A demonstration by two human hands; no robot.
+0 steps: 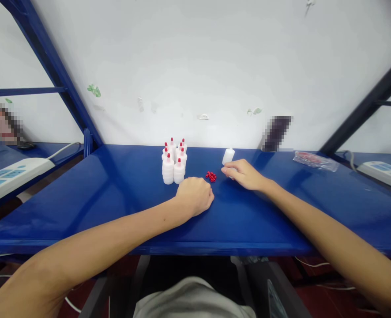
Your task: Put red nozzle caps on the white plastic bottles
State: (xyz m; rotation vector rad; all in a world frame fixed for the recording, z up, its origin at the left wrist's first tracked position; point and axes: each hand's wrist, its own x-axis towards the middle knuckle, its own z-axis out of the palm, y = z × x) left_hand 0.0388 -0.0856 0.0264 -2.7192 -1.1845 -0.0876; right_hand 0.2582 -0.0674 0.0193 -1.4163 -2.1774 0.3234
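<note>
My left hand (195, 196) rests on the blue tabletop with its fingers curled into a fist. Whatever it may hold is hidden from above. My right hand (245, 174) has its fingers closed around a plain white bottle (228, 156), which leans slightly and shows no red tip. A little white also shows beneath those fingers. Between the hands lies a small pile of red caps (211, 176). Just beyond my left hand, several white squeeze bottles (168, 170) with red-tipped nozzles stand upright in a tight group.
The blue table (132, 198) meets a white wall at the back. A clear plastic bag (315, 160) with red pieces lies at the back right. White power strips (20, 172) sit beyond the left side and the right side. Blue metal frame posts (63, 75) rise at both sides.
</note>
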